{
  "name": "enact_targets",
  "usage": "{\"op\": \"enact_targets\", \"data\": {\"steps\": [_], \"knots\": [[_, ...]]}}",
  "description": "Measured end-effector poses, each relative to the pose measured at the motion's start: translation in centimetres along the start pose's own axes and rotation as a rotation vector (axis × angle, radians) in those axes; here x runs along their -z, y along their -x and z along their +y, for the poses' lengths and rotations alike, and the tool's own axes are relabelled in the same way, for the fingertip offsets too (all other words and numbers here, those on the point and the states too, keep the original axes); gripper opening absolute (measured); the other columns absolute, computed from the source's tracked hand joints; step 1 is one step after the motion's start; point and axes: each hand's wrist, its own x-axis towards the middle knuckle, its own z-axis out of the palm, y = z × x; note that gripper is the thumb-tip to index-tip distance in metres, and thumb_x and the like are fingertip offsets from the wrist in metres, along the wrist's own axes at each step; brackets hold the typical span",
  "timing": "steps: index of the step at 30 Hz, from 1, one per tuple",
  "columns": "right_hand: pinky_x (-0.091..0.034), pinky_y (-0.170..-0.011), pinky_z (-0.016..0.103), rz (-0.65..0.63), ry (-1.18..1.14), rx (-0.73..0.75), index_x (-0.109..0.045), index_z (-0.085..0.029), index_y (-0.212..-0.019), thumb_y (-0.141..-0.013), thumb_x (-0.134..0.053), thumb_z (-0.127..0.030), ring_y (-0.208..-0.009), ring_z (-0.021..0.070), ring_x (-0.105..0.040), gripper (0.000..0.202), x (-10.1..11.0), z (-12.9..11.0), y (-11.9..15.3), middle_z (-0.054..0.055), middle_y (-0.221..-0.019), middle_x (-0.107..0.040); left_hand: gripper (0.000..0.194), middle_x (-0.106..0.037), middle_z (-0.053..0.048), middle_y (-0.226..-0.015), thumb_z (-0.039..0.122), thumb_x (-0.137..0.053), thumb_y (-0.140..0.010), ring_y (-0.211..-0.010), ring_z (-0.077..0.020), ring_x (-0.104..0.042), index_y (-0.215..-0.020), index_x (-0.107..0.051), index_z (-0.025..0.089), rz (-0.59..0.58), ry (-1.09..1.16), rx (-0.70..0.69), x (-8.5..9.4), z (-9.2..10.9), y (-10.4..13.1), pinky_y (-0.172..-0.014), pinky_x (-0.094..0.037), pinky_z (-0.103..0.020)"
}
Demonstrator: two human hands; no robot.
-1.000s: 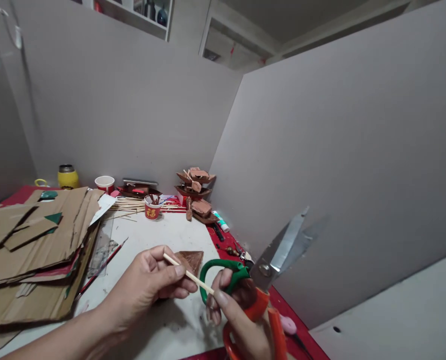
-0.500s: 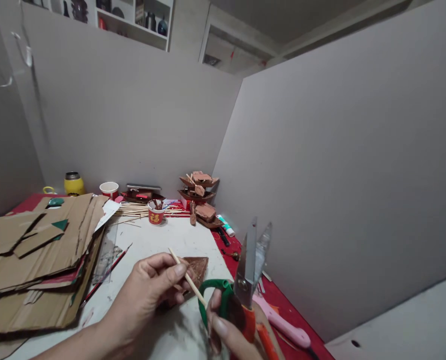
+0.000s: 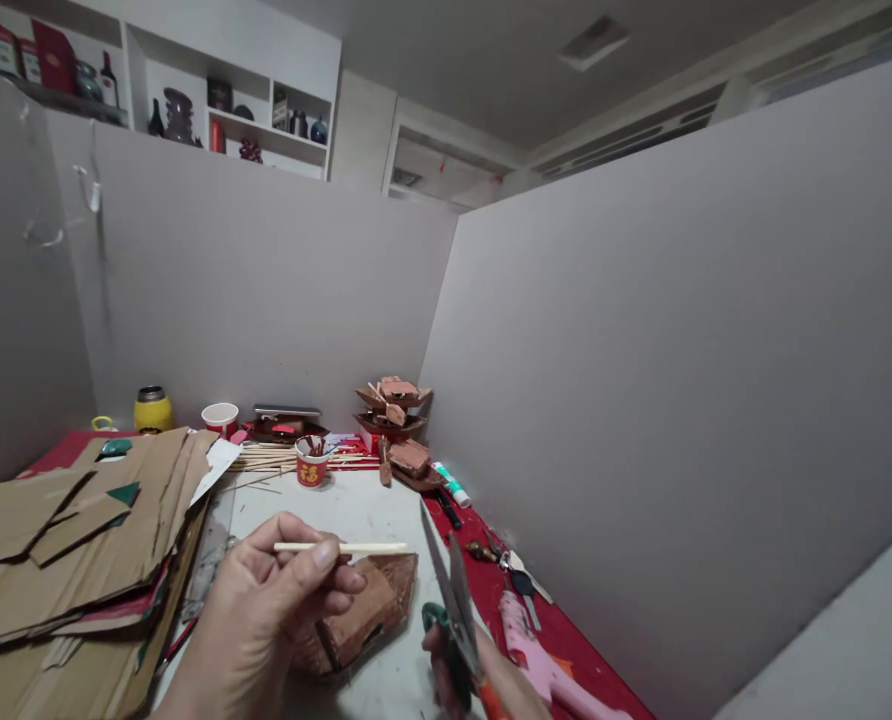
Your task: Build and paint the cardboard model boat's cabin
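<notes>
Pinching a pale wooden stick between thumb and fingers, the left hand sat left of centre in the lower part of my frame. I read the stick as almost level, its free end pointing right and lying near the blades of the scissors.

The right hand, at the bottom of the frame right of centre, gripped those scissors, fingers curled at the green handle; the orange handle ran toward the bottom edge. I logged the blades as parted, tips upward. Part of this hand lay behind the scissors, so I could not tell how its thumb was set. The two hands were apart, near each other.

Lower centre, I recorded a brown model boat on the white work surface, partly covered by the left hand; contact between them I could not confirm.

Surroundings: torn cardboard sheets were piled at lower left. Above them in the frame stood a yellow jar, with a paper cup to its right. Thin sticks lay beside a red cup bearing a gold character. Near frame centre I counted three further model boats, two stacked, one in front. At lower right, a pink glue gun and keys rested on red cloth.
</notes>
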Motion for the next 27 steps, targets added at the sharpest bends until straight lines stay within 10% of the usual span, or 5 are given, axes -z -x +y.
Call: {"op": "enact_targets", "data": {"steps": [7, 13, 27], "knots": [[-0.037, -0.058, 0.03, 0.024, 0.243, 0.098, -0.048, -0.021, -0.101, -0.062, -0.03, -0.091, -0.061, 0.0183, -0.045, 0.082, -0.5, -1.4, 1.1, 0.001, -0.07, -0.051, 0.035, -0.072, -0.005, -0.066, 0.032, -0.086, -0.059, -0.057, -0.0124, -0.064, -0.067, -0.056, 0.016, -0.038, -0.003, 0.017, -0.3, -1.7, 0.7, -0.056, -0.05, -0.021], [-0.024, -0.047, 0.025, -0.124, 0.278, 0.16, -0.043, -0.022, -0.085, -0.074, -0.032, -0.08, -0.049, 0.0113, -0.032, 0.06, -0.2, -4.0, 1.1, -0.007, -0.056, -0.038, 0.029, -0.067, -0.003, -0.056, 0.037, -0.079, -0.069, -0.048, -0.0104, -0.059, -0.07, -0.061, 0.015, -0.119, -0.276, 0.0, 1.1, -2.7, 1.6, -0.051, -0.046, -0.019], [-0.037, -0.065, 0.029, -0.333, 0.541, 0.076, -0.051, -0.021, -0.098, -0.076, -0.055, -0.019, -0.075, 0.0228, -0.061, 0.022, -2.7, -8.6, 3.4, 0.006, -0.089, -0.068, 0.034, -0.063, 0.0, -0.058, 0.047, -0.076, -0.069, -0.036, -0.0052, -0.05, -0.081, -0.066, 0.016, 0.129, -0.383, 0.183, 5.6, -3.9, 6.8, -0.038, -0.038, -0.015]]}}
